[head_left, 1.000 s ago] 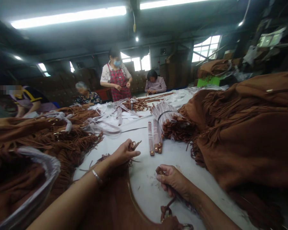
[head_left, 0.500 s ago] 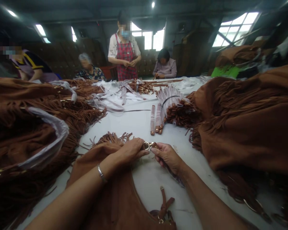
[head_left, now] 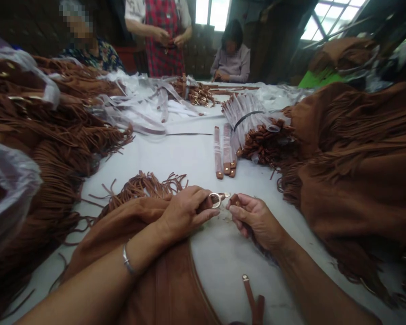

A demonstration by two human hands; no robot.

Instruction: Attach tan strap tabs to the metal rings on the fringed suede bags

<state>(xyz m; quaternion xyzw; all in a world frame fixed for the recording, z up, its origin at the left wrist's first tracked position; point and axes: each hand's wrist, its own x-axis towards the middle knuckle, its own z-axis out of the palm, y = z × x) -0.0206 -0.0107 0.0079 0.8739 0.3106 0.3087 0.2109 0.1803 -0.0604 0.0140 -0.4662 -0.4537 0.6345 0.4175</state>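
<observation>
Since half a second ago, the right hand (head_left: pixel 260 221) has drawn back from the left hand (head_left: pixel 184 210), leaving a narrow gap where their pieces met. In the head view, the left grip is closed on a metal ring (head_left: pixel 219 201), from which a metal-tipped tab (head_left: pixel 226 195) points right. The right grip pinches a brown strap end (head_left: pixel 235 200) just beside that tab, apart from it; a wrapped length shows below the palm. Both pieces are held above the near middle of the white worktop (head_left: pixel 162 155). The brown bag (head_left: pixel 177 282) lies under the left forearm, its fringe (head_left: pixel 149 189) spread on the far side. To the near right, a narrow strip (head_left: pixel 250 291) with a metal tip rests on the worktop. Farther off lie a few wrapped straps (head_left: pixel 218 151), beside a banded bundle (head_left: pixel 245 119). Brown fringed goods are heaped in a left pile (head_left: pixel 57 167) and a right pile (head_left: pixel 358 180). On the far side, a person in a checked apron (head_left: pixel 164 38) stands near a seated person (head_left: pixel 238 65).
</observation>
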